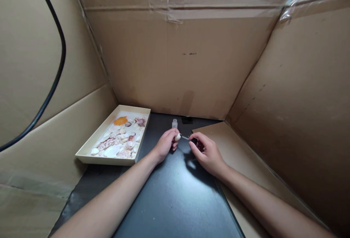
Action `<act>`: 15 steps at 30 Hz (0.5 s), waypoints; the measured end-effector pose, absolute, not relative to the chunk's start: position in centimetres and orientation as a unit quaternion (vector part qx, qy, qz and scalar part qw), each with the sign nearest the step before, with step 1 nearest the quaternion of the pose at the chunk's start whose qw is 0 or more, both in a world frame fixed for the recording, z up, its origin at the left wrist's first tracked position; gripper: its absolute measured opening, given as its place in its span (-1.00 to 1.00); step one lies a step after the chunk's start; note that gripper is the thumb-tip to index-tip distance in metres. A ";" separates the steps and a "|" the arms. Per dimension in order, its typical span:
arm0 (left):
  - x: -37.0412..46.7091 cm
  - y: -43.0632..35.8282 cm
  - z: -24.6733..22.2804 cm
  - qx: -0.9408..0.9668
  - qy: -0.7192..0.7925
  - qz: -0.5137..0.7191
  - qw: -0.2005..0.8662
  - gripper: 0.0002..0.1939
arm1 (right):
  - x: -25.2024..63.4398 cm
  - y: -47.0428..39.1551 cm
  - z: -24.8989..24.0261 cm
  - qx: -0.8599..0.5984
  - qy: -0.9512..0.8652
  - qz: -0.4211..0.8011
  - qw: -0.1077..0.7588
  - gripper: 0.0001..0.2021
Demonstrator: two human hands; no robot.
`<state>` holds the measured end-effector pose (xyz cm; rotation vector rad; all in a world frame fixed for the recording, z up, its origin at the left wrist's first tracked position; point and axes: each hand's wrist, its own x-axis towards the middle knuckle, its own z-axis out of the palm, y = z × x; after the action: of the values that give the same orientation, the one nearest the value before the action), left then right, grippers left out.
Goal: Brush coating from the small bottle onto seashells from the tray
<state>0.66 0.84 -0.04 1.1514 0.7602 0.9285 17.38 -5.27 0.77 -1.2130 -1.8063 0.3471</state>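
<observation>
My left hand (166, 144) is closed around a small white shell (177, 137), which sticks out at the fingertips with a dark spot on its right side. In my right hand (207, 152) is a dropper (185, 138), gripped by its dark top. Its thin, clear stem points left, with the tip at or very close to the shell; contact is too small to tell. Just behind my left hand a small clear bottle (174, 123) stands upright and uncapped on the dark table (166, 201).
To the left, a shallow cream tray (109, 160) holds several shells, one bright orange (120, 121). A flat cardboard sheet (232, 146) lies under my right forearm. Cardboard walls (169, 66) enclose the back and sides. A black cable (63, 48) hangs at the upper left.
</observation>
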 end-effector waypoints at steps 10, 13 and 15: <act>0.6 0.7 0.1 0.501 0.336 0.414 0.681 -0.83 | 17.4 -5.5 0.9 -0.477 -0.735 0.155 0.457 -0.94; 0.6 0.7 0.1 0.497 0.337 0.421 0.679 -0.83 | 17.4 -5.5 0.9 -0.471 -0.725 0.145 0.481 -0.93; 0.6 0.7 0.1 0.492 0.340 0.424 0.680 -0.83 | 17.4 -5.5 0.9 -0.467 -0.732 0.148 0.473 -0.91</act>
<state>0.63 0.72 0.15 1.1034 0.7634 0.9526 17.36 -5.54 0.88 -1.1430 -1.7919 0.3624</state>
